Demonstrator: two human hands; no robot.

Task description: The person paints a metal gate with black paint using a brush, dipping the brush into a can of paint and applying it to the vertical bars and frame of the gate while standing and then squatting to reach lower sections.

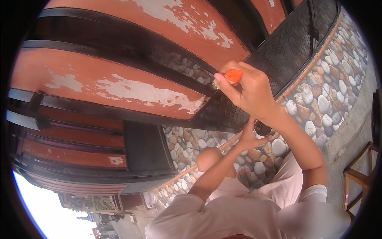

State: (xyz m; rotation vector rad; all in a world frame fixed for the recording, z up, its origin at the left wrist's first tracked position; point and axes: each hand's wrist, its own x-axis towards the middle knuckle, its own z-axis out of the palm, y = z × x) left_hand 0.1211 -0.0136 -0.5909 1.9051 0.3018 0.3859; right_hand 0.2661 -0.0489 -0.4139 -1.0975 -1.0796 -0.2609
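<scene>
Near the red panel's (101, 77) corner, my right hand (254, 87) pinches an orange-handled tool (233, 76) between thumb and fingers; I cannot tell whether its tip touches the dark frame (234, 109). Lower down, my left hand (250, 137) curves, thumb spread, around a dark pot (262, 128). Orange trim (305, 74) borders the pebbles (323, 104), which stretch toward concrete (344, 147).
</scene>
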